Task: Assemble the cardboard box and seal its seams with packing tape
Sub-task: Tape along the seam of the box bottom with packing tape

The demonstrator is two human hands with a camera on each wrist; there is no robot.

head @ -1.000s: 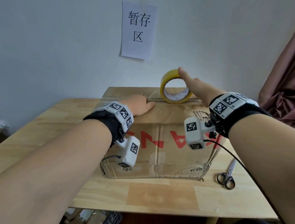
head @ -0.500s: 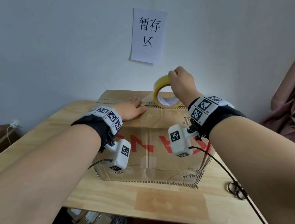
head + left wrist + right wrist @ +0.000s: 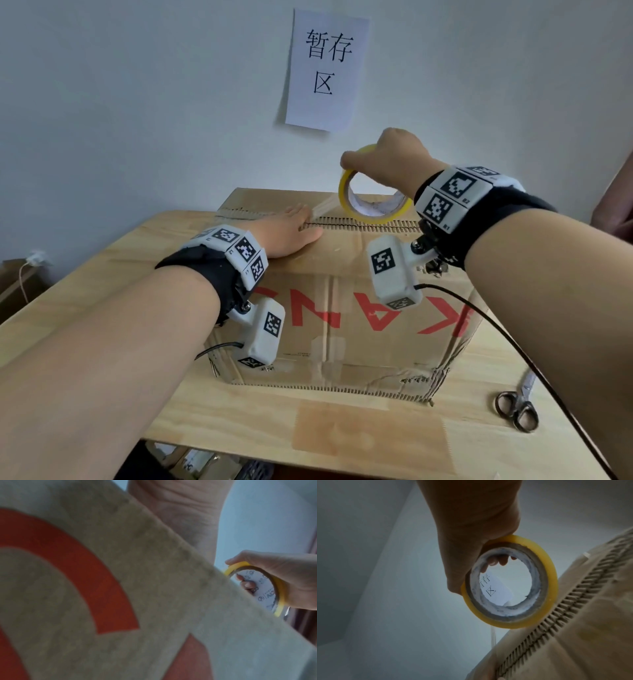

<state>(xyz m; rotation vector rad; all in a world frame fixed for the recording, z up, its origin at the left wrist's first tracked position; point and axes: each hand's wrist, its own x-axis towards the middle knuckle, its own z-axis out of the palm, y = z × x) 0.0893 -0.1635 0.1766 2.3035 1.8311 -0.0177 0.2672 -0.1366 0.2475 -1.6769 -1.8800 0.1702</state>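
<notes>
A brown cardboard box (image 3: 342, 318) with red lettering stands on the wooden table (image 3: 102, 274), its top flaps folded shut along a middle seam (image 3: 363, 226). My left hand (image 3: 291, 233) lies flat on the top, fingers straight, pressing down the tape end at the seam. My right hand (image 3: 390, 161) grips a yellow roll of packing tape (image 3: 373, 202) from above, fingers curled through its core (image 3: 501, 582). A clear strip of tape (image 3: 325, 209) stretches from the roll to my left fingertips. In the left wrist view the roll (image 3: 257, 586) shows past the box edge (image 3: 154, 601).
Scissors (image 3: 517, 407) lie on the table at the right, beside the box's front corner. A paper sign (image 3: 325, 68) hangs on the wall behind. A wrist-camera cable (image 3: 513, 346) trails across the table's right side. A dark red curtain (image 3: 616, 192) shows at the far right.
My right hand has closed round the roll, lifted it off the box top and drawn it right, pulling out a strip of tape. My left hand stays flat on the seam.
</notes>
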